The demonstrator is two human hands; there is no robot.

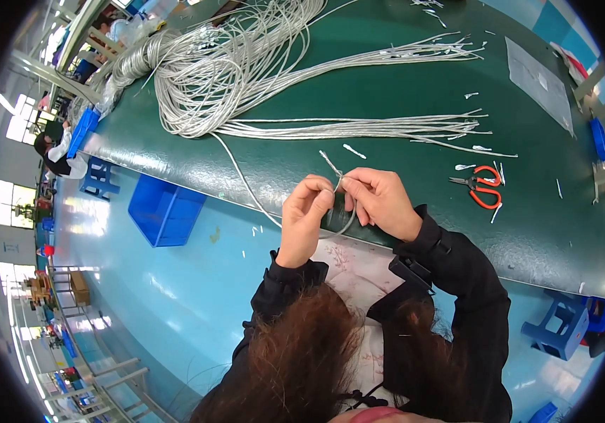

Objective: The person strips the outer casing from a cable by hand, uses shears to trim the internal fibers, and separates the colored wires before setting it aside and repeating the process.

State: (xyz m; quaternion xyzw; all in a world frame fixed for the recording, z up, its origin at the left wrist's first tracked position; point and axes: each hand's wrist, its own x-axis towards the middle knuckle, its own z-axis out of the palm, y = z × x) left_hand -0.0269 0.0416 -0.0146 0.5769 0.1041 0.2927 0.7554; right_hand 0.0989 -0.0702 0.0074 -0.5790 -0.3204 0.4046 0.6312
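Note:
Both my hands meet above the near edge of the green table, working at the end of one grey cable (247, 185). My left hand (307, 213) pinches the cable near its frayed, pale tip, thumb against forefinger. Close beside it, my right hand (381, 201) pinches the same end from the right. The cable's frayed tip (330, 162) sticks up and away between the fingers. From my hands the cable loops below and runs back left to a large bundle of grey cables (211, 92). Red-handled scissors (480, 187) lie to the right of my hands, blades pointing left.
White scraps (354, 151) are scattered over the green table (387, 92). A clear plastic bag (540, 83) lies at the far right. A blue bin (165, 211) stands on the floor at left, a blue stool (557, 326) at right. Another person (59, 151) sits far left.

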